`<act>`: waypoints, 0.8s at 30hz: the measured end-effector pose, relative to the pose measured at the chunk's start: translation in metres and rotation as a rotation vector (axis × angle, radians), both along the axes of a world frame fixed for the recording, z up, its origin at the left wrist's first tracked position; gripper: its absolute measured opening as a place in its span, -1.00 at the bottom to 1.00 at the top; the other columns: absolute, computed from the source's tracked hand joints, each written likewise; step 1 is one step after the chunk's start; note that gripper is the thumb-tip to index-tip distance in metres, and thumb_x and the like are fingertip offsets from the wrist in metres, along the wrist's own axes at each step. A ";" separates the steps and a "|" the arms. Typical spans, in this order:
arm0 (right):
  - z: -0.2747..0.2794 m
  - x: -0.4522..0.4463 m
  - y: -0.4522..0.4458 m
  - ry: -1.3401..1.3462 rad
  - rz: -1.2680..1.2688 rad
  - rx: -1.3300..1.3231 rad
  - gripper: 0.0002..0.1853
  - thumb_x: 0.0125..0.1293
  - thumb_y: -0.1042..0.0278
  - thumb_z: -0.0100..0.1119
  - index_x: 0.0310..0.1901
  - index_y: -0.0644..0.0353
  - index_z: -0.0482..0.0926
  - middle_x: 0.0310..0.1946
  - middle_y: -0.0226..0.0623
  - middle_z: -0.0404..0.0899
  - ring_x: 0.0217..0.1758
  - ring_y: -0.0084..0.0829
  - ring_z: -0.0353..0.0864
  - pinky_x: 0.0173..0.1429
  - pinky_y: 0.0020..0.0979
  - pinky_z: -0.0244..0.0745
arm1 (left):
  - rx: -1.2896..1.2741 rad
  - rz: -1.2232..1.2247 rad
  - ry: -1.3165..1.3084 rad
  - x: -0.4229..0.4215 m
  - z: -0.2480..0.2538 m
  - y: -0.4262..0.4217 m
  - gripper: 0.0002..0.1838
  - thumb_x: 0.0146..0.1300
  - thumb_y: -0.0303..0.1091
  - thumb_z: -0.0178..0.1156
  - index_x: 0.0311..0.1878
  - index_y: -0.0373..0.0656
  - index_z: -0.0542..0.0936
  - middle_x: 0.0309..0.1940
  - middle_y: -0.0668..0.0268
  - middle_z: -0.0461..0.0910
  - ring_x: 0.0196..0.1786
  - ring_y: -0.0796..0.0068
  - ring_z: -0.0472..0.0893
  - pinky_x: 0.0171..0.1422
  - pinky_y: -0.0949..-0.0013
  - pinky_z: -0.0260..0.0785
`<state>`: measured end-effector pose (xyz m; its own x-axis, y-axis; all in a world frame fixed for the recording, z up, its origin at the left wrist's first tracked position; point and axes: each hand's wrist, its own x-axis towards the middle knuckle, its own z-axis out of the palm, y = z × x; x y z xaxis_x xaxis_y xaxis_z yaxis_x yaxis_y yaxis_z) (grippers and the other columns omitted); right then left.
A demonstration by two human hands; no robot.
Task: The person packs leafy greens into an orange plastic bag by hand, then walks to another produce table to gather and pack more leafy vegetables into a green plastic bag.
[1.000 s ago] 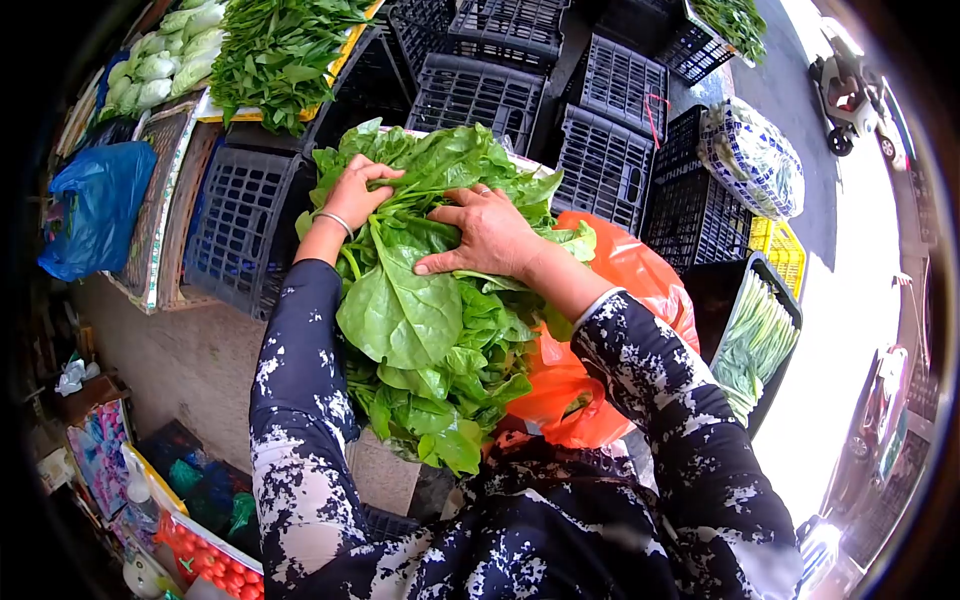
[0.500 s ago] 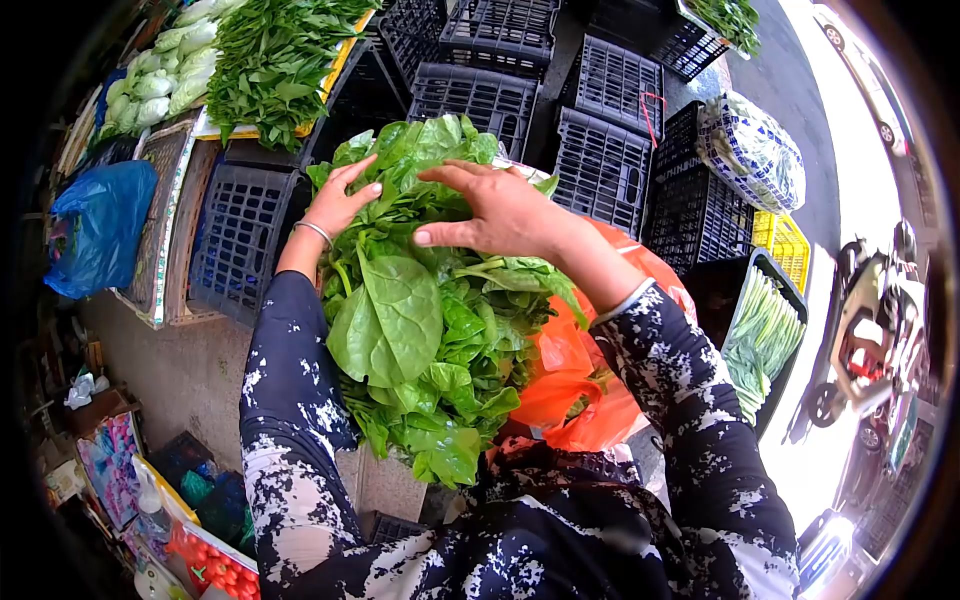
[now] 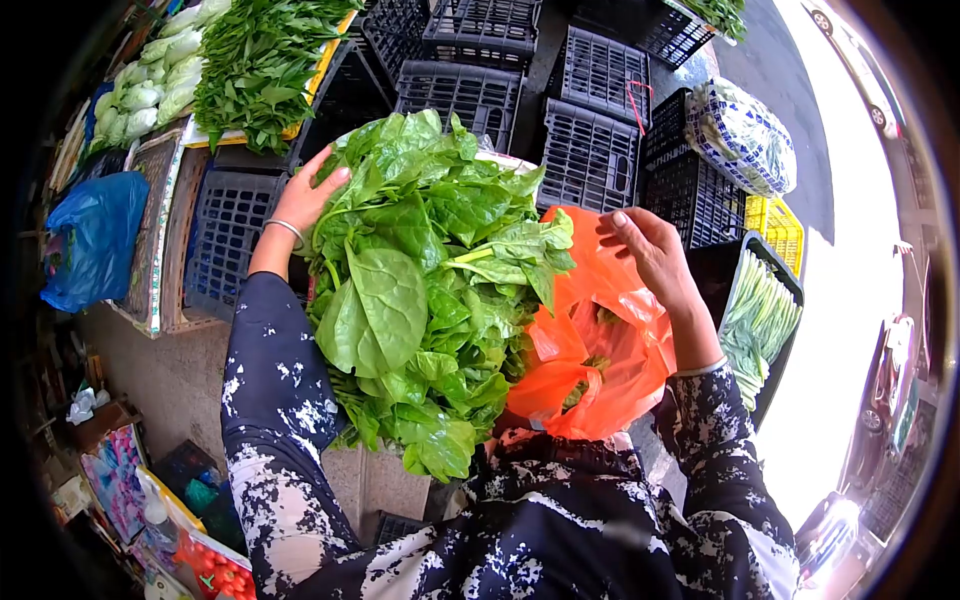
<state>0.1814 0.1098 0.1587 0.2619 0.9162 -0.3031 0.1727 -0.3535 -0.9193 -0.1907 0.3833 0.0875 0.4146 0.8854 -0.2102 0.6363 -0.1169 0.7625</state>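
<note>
A big heap of glossy, spinach-like leafy greens point(image 3: 390, 310) lies in front of me, hiding most of what it rests on. My left hand point(image 3: 308, 200) is at the heap's upper left edge, thumb apart from the fingers, touching the outer leaves. To the right of the greens sits an orange plastic bag point(image 3: 640, 320) with some greenery showing inside. My right hand point(image 3: 655, 260) is over the bag's upper right side, fingers loosely bent and apart, with nothing visible in them. I cannot tell whether it touches the bag.
Black plastic crates point(image 3: 590, 150) stand beyond the heap. At right are a wrapped bundle of vegetables point(image 3: 745, 135), a yellow crate point(image 3: 775, 232) and a crate of long green stalks point(image 3: 755, 325). A blue bag point(image 3: 95, 240) hangs at left, below cabbages point(image 3: 150, 85) and more greens point(image 3: 265, 75).
My right hand has moved right, from above the greens to the orange bag. My left hand has shifted slightly left and down, to the heap's edge. The upper leaves lie differently.
</note>
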 end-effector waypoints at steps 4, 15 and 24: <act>-0.022 0.000 -0.053 0.268 0.102 -0.340 -0.68 0.34 0.24 -0.13 -0.24 0.33 0.54 -0.41 -0.29 0.61 -0.41 -0.48 0.62 -0.35 -0.52 0.49 | -0.053 0.020 0.014 -0.014 0.009 -0.004 -0.41 0.20 -0.13 0.18 0.28 -0.06 0.30 0.12 0.14 0.40 0.17 0.43 0.38 0.24 0.42 0.17; -0.199 0.059 -0.058 -1.437 1.269 -0.282 -0.78 0.17 0.37 0.00 -0.18 0.17 0.58 -0.25 -0.31 0.61 -0.18 -0.32 0.57 -0.09 -0.03 0.45 | 0.404 -0.273 0.170 0.049 0.232 -0.257 -0.55 0.08 -0.29 0.25 0.04 -0.28 0.49 -0.12 0.10 0.55 -0.07 0.29 0.55 0.03 0.36 0.36; -0.239 0.081 -0.012 -1.422 1.290 -0.097 -0.79 0.09 0.38 0.07 -0.23 0.11 0.60 -0.29 -0.41 0.61 -0.23 -0.32 0.56 -0.13 -0.27 0.44 | -0.303 0.019 0.152 0.168 0.039 -0.400 -0.35 -0.02 -0.30 0.30 0.16 -0.24 0.31 -0.40 0.20 0.54 -0.40 0.36 0.56 -0.25 0.34 0.45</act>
<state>0.2626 0.0980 -0.0802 -0.3959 0.7248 -0.5638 0.8265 0.5489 0.1253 -0.0224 -0.0172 0.1268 0.3424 0.7802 -0.5235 0.7455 0.1135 0.6568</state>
